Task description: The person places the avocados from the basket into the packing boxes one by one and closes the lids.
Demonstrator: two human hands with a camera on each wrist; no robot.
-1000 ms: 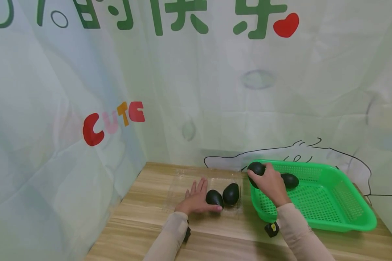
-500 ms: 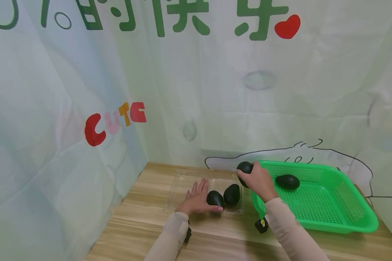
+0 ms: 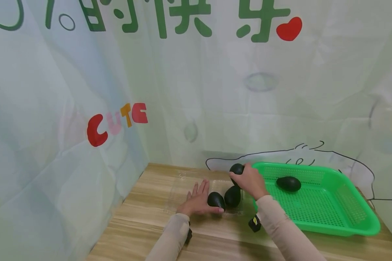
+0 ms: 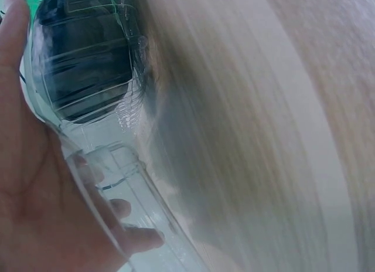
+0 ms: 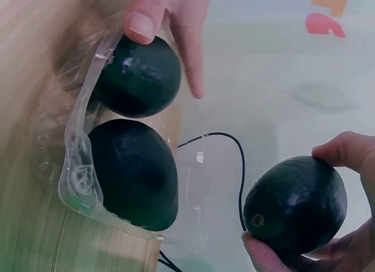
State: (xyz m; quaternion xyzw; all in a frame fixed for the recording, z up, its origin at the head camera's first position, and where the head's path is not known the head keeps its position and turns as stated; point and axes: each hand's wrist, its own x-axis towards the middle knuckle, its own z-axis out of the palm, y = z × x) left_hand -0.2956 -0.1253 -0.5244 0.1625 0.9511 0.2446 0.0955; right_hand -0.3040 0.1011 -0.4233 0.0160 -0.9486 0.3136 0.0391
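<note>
My right hand [image 3: 253,181] grips a dark green avocado [image 5: 296,204] between thumb and fingers, raised over the right end of a clear plastic box [image 3: 179,186]. Two more avocados, a left one [image 3: 216,200] and a right one [image 3: 233,197], lie side by side in that end of the box. My left hand [image 3: 197,203] rests at the box with its fingers spread and fairly straight. Its thumb stretches along the near side, touching the left avocado in the right wrist view. In the left wrist view, transparent plastic lies across part of the palm and fingers.
A green mesh basket [image 3: 320,203] stands to the right of the box, holding one avocado [image 3: 289,184] near its back left. Both sit on a wood-grain table [image 3: 134,203]. A printed cloth [image 3: 215,90] hangs close behind.
My right hand has carried its avocado leftward from the basket's left edge to above the box's right end. The left hand keeps its place at the box.
</note>
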